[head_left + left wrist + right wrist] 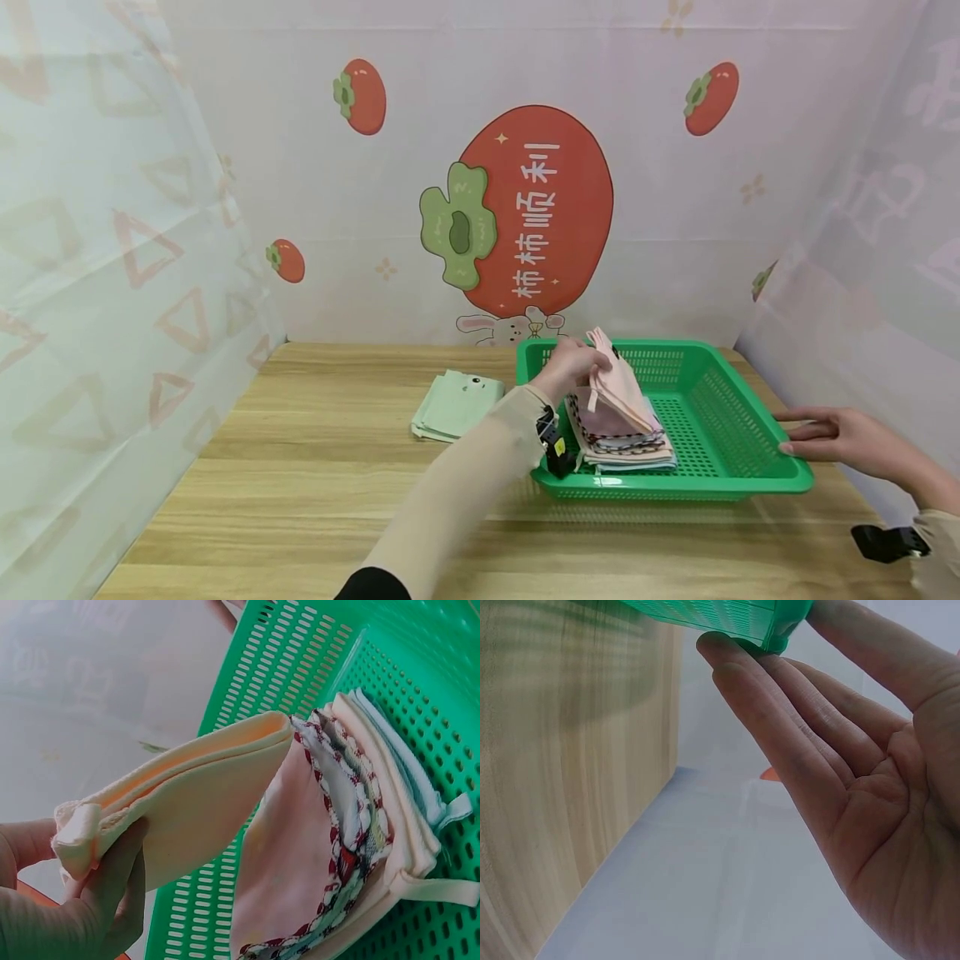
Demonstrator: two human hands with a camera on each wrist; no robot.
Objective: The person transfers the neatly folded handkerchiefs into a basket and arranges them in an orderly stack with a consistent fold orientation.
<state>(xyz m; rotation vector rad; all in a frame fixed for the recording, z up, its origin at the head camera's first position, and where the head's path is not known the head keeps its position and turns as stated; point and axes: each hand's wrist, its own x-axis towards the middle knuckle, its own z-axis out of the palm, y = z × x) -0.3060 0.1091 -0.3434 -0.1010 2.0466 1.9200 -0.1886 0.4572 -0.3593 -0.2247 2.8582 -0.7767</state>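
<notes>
My left hand (pixel 573 367) pinches one edge of a folded peach towel (pixel 618 379) near its white hanging loop, fingers and thumb on either side. The towel stands tilted over a stack of folded towels (pixel 630 450) in the left part of a green plastic basket (pixel 720 483). A pink towel with a checked edge (pixel 285 840) tops that stack, with peach and pale blue ones below. At the basket's right rim, my right hand (pixel 847 437) holds the edge between thumb and long, nearly straight fingers. The right wrist view shows those fingers (pixel 780 735) reaching under the rim.
A folded mint-green towel (pixel 457 406) with a small eye design lies on the wooden table (pixel 315 467), left of the basket. Printed cloth walls (pixel 360 200) enclose the table at the back and both sides.
</notes>
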